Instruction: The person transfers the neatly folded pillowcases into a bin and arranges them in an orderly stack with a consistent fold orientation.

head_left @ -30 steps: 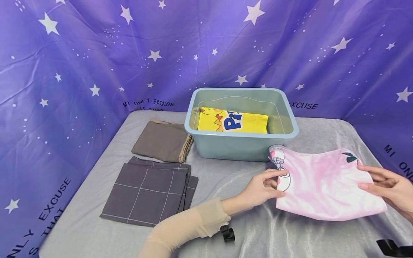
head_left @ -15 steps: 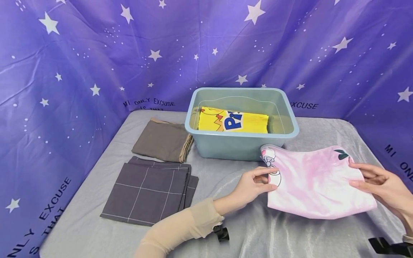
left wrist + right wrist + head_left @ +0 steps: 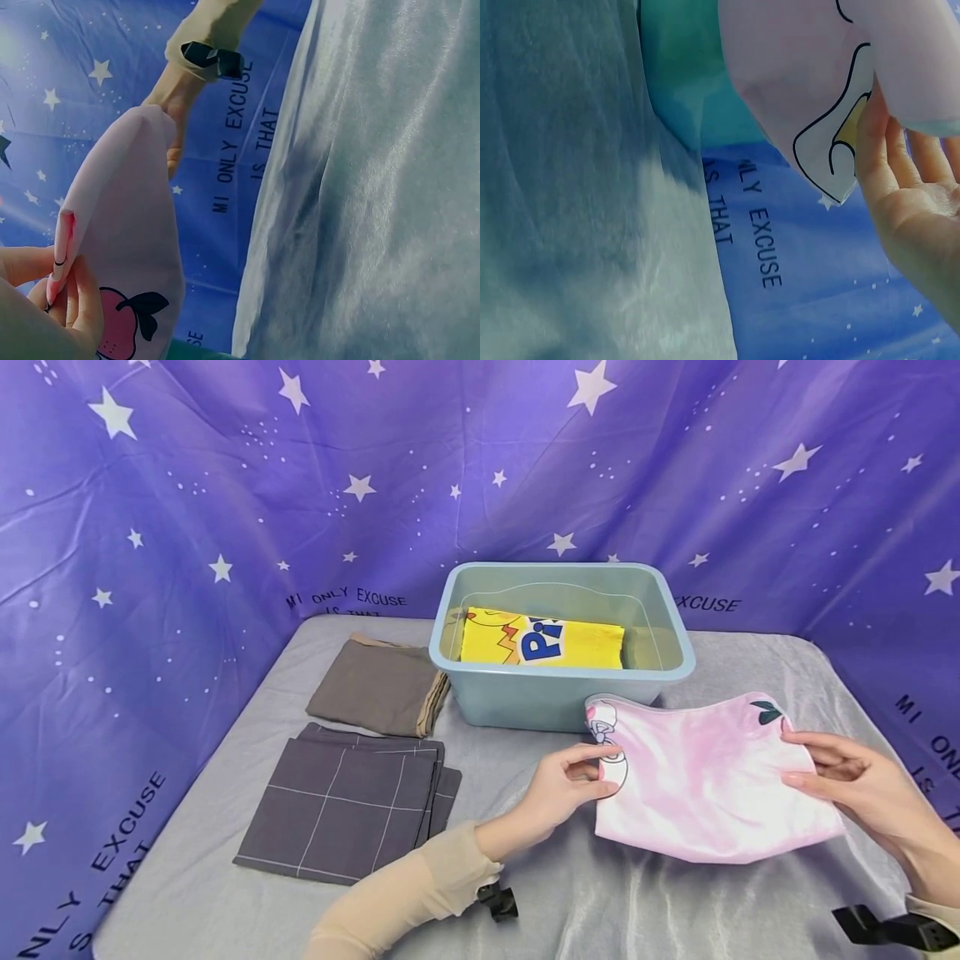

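Observation:
A folded pink printed cloth [image 3: 705,785], with a cartoon figure at its left edge and a dark green leaf at its top right, is held above the table in front of the bin. My left hand [image 3: 558,789] pinches its left edge between thumb and fingers. On the opposite side, my right hand [image 3: 862,785] pinches the right edge. From the left wrist, the underside of the cloth [image 3: 131,202] shows a pink fruit print. In the right wrist view, its underside [image 3: 780,67] carries a black outline with a yellow patch.
A blue-green plastic bin [image 3: 555,702] stands at the back, holding a folded yellow cloth [image 3: 585,645] with blue lettering. Left of it lie a folded brown cloth [image 3: 378,685] and a dark grey checked cloth [image 3: 345,806]. A grey cover [image 3: 480,785] drapes the table; purple starry curtains [image 3: 420,443] surround it.
Both hands have carried the pink cloth leftward and slightly up, closer to the bin's front. Their pinch on its edges stays the same; the bin and other cloths have not moved.

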The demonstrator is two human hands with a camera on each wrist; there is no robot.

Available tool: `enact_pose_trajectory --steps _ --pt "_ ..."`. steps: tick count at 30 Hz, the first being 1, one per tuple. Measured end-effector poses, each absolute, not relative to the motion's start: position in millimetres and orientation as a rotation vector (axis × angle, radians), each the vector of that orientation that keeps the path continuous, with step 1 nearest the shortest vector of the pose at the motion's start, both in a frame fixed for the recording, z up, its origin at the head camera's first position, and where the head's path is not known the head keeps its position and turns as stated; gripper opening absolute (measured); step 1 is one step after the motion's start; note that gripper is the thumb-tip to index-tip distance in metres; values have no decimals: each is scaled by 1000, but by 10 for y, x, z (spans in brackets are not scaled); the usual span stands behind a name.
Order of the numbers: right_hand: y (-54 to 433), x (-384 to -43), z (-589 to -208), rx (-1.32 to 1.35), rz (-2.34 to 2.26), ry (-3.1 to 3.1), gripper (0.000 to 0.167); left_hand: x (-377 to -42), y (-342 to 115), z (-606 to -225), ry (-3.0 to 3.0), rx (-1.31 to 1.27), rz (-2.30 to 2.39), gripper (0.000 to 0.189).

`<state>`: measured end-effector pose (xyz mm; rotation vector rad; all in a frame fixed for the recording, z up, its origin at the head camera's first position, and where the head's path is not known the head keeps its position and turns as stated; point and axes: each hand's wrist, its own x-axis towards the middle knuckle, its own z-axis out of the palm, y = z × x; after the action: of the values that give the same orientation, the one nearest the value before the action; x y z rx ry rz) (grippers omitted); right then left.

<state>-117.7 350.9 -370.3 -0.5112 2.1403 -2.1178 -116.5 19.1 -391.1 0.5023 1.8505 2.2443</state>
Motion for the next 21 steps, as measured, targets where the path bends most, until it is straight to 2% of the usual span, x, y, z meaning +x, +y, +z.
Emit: enact_pose_trajectory --steps 8,15,21 --pt "3384 -1215 -3706 -466 -2076 2150 53 -1170 42 -3896 1876 456 2211 39" --pt "3471 -1389 -3930 -607 -2090 2050 52 -1168 -71 -3899 1865 384 2211 42" --pt "3281 -1363 -3831 -617 -2143 1976 51 -1158 -164 -3905 1831 368 2247 42"
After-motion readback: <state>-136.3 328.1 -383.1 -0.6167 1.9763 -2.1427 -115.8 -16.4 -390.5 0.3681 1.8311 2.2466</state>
